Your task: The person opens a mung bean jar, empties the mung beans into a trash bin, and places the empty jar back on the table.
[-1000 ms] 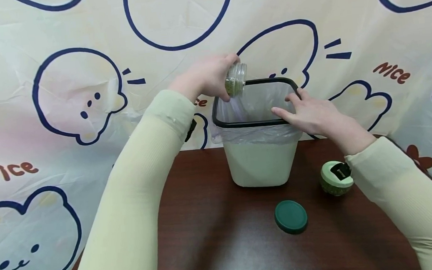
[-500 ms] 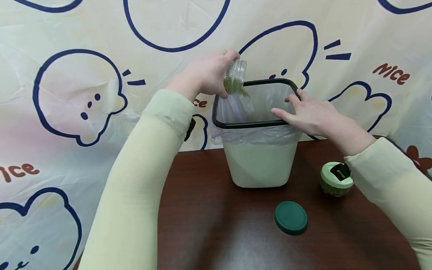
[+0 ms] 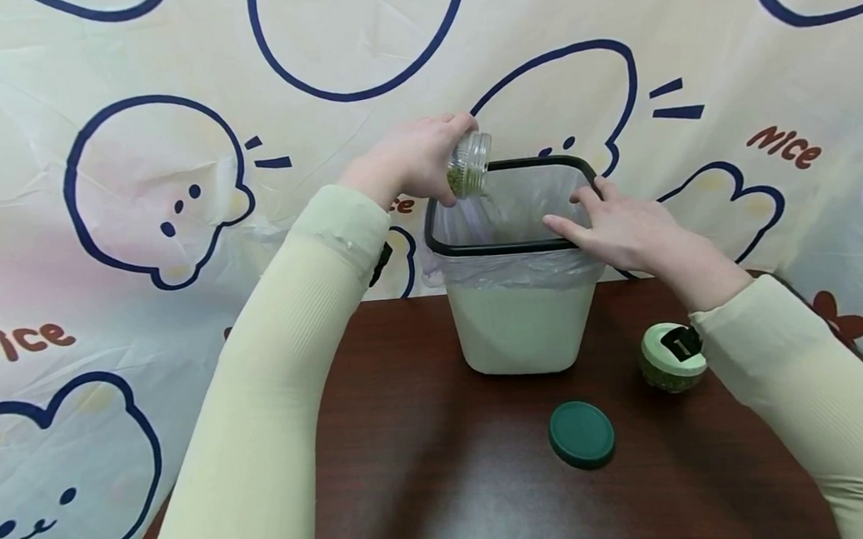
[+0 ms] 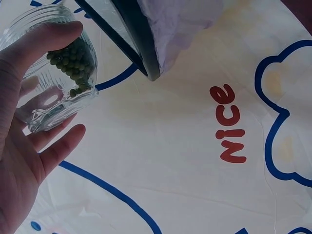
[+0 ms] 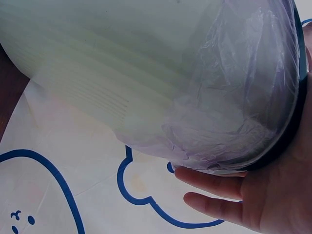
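A ribbed clear glass jar [image 3: 471, 163], tipped on its side, is in the grip of my left hand [image 3: 416, 160], mouth toward the trash can. Small round green beans [image 4: 75, 66] lie inside it, and a few blurred ones seem to fall from its mouth. Below stands the pale green trash can [image 3: 525, 321] with a black rim and a clear plastic liner [image 5: 229, 97]. My right hand [image 3: 627, 226] holds the can's right rim, thumb over the front corner; two of its fingers [image 5: 214, 207] extend outside the can in the right wrist view.
A dark green lid [image 3: 582, 434] lies flat on the brown table [image 3: 447, 485] in front of the can. Beside the right sleeve sits a small pale-lidded container [image 3: 671, 361] with green contents. A patterned cloth [image 3: 340, 42] hangs close behind the can.
Half a second ago the jar sat slightly higher, with green beans spilling from its mouth; now it is a little lower with fewer visibly falling. The right hand stays on the rim.
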Demonstrator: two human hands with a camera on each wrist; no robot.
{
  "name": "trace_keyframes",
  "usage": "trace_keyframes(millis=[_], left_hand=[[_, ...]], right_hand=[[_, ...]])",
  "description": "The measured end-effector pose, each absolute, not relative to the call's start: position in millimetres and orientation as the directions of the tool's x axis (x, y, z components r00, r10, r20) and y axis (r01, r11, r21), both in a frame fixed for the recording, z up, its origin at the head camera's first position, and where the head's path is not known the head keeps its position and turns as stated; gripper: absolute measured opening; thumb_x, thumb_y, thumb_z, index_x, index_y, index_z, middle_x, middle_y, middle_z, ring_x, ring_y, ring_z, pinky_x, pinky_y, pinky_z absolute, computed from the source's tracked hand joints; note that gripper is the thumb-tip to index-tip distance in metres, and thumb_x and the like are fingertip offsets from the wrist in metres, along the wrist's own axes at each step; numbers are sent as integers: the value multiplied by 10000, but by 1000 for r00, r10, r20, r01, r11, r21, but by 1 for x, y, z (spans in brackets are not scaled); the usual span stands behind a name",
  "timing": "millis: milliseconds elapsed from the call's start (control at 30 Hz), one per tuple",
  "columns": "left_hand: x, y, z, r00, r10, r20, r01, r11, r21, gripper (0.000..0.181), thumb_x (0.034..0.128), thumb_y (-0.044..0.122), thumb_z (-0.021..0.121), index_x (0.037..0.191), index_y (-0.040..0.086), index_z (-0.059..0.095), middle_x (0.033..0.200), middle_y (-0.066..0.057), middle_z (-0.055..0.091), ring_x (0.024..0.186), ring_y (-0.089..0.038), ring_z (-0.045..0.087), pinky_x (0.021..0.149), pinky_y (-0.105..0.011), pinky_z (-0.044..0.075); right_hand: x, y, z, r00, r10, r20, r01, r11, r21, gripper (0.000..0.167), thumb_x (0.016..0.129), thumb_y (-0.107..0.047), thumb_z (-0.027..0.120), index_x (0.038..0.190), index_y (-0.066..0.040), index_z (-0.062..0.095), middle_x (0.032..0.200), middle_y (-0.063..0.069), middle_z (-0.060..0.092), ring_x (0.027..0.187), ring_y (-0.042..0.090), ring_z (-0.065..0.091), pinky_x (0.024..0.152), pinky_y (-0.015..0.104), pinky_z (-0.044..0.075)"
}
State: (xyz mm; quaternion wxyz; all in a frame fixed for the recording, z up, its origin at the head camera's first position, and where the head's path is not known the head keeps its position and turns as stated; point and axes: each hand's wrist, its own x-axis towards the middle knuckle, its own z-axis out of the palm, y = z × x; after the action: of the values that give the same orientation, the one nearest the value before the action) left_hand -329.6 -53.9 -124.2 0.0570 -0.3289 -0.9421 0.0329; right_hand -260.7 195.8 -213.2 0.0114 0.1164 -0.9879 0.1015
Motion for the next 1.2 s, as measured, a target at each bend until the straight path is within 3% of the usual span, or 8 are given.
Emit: trace_keyframes(millis=[467, 700, 1200], left_hand=[[-330, -57, -122, -772, 630, 79, 625, 776, -82, 897, 721, 158, 834, 1451, 85, 319, 1385, -100, 459, 1220, -277, 460, 1009, -411, 393], [-325, -54, -112, -766, 621, 166, 623, 781, -50, 951, 717, 108, 841, 1483, 134, 279, 1425, -88, 417, 1261, -253, 446, 979, -393, 440], [-330, -58, -123, -763, 638, 102, 629, 770, -106, 895, 704, 146, 840, 1443, 92, 337, 1378, -99, 465, 1222, -281, 458, 1024, -410, 380]], right_hand=[[-259, 196, -213, -970, -237, 49, -242, 949, -200, 940, 896, -769, 200, 1472, -39, 337, 1533, 330, 119, 1233, 516, 422, 883, 607, 409], [-258, 196, -212, -971, -235, 52, -240, 949, -202, 940, 897, -769, 201, 1471, -39, 339, 1533, 331, 122, 1230, 517, 424, 866, 597, 415], [-259, 195, -213, -973, -228, 46, -232, 951, -202, 950, 891, -775, 198, 1479, -40, 324, 1537, 328, 110, 1202, 508, 452, 870, 590, 413]])
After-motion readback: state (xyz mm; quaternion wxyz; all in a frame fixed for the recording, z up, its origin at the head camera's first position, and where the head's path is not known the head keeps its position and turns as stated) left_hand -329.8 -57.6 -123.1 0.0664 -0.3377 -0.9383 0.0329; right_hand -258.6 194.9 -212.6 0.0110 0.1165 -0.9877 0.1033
